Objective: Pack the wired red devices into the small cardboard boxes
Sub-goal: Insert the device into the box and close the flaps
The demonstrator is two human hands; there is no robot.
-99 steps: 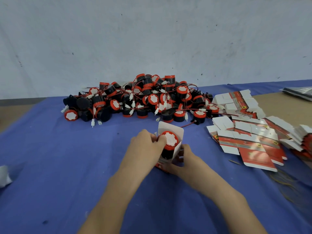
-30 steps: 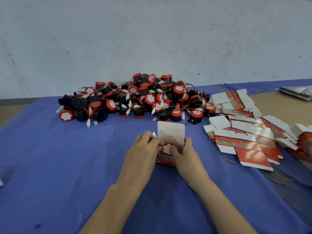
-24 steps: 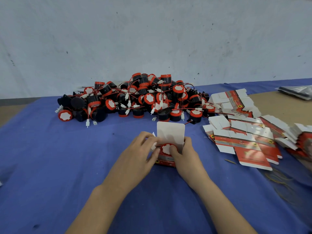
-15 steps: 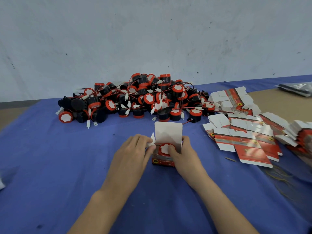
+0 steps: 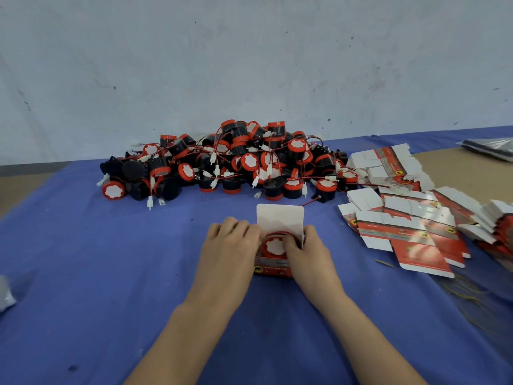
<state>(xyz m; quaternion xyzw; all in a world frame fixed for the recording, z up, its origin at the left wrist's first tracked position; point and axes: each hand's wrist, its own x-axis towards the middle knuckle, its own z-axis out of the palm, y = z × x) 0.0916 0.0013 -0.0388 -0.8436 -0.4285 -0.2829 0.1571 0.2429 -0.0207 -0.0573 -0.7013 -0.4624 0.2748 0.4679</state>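
Observation:
A small red and white cardboard box (image 5: pixel 273 269) stands on the blue cloth in front of me, its white lid flap (image 5: pixel 279 219) upright. A red device (image 5: pixel 274 246) with a white top sits down inside it. My left hand (image 5: pixel 230 247) grips the box's left side with curled fingers. My right hand (image 5: pixel 306 252) holds the right side, its fingers curled over the device's rim. A large heap of red and black wired devices (image 5: pixel 236 162) lies behind the box.
Flat unfolded boxes (image 5: pixel 402 226) lie fanned out to the right, with another stack (image 5: pixel 388 168) behind them. Yellow rubber bands (image 5: pixel 466 295) lie at the right. A white scrap (image 5: pixel 5 297) sits at the left edge. A pale wall rises behind the table.
The device has gone down from above the box's mouth into the box. The white connector my left hand pinched beside the box is now out of sight, and both hands close in on the box.

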